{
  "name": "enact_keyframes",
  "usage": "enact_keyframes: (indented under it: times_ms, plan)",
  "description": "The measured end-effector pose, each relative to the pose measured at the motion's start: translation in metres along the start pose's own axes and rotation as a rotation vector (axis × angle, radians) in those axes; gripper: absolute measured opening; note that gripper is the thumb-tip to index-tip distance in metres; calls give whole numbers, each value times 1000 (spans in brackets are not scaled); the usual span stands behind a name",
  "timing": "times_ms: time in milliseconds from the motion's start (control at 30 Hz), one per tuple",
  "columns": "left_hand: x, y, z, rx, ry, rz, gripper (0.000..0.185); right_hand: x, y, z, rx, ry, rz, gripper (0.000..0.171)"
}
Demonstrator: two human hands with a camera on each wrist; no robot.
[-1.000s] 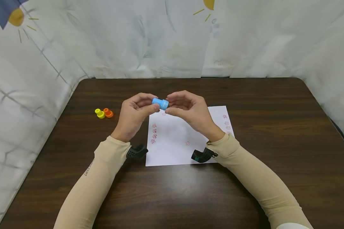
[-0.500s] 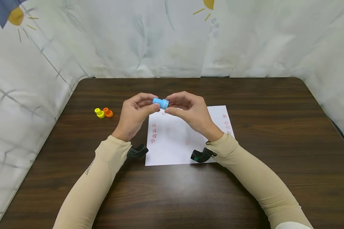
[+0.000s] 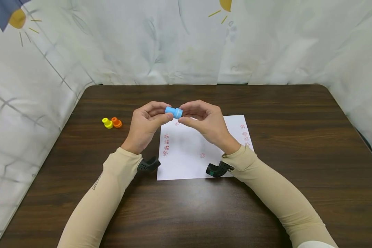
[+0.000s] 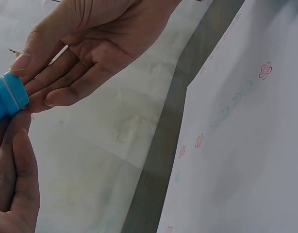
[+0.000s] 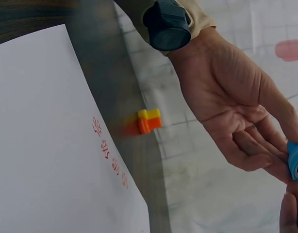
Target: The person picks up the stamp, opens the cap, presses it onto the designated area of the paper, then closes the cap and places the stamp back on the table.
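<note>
A dark wooden table (image 3: 297,137) stands against white printed sheeting (image 3: 173,41) hung on all sides; on the table lies a white sheet of paper (image 3: 189,165) bearing small red flower stamp marks (image 3: 166,144) down its left edge and right edge, with one more near the middle. Above the paper's far left corner both hands meet, raised off the table, around a small blue stamper (image 3: 174,112) held on its side; the left hand (image 3: 145,125) pinches its narrower end between thumb and curled fingers; the right hand (image 3: 204,122) pinches the wider capped end between thumb and fingertips, the other fingers loosely curled. In the left wrist view the cap end of the blue stamper (image 4: 7,99) shows at the frame's left edge between the fingertips of both hands. Well to the left, apart from the hands, a yellow stamper (image 3: 107,123) and an orange stamper (image 3: 116,122) lie touching each other on the bare wood. Both forearms wear beige sleeves (image 3: 105,193); a black wrist camera (image 3: 147,164) sits under each wrist.
</note>
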State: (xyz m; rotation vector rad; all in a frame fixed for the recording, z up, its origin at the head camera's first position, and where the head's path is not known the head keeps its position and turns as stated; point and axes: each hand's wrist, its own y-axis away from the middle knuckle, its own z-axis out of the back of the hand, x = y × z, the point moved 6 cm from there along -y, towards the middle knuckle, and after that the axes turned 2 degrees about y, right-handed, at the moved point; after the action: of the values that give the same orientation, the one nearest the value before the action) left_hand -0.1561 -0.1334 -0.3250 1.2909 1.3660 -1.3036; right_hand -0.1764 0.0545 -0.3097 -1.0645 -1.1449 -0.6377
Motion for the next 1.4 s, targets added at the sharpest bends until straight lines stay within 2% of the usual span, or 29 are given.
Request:
enact_keyframes:
  times_ms: [433, 933, 1400]
  plan:
    - [0, 1, 0, -8, 3, -4, 24, 1, 1, -1, -11, 12, 31, 28]
    - [-3, 2, -2, -8, -17, -31, 24, 4, 2, -1, -29, 37, 58, 28]
    - [-3, 3, -4, -24, 13, -75, 24, 6, 5, -1, -43, 29, 82, 26]
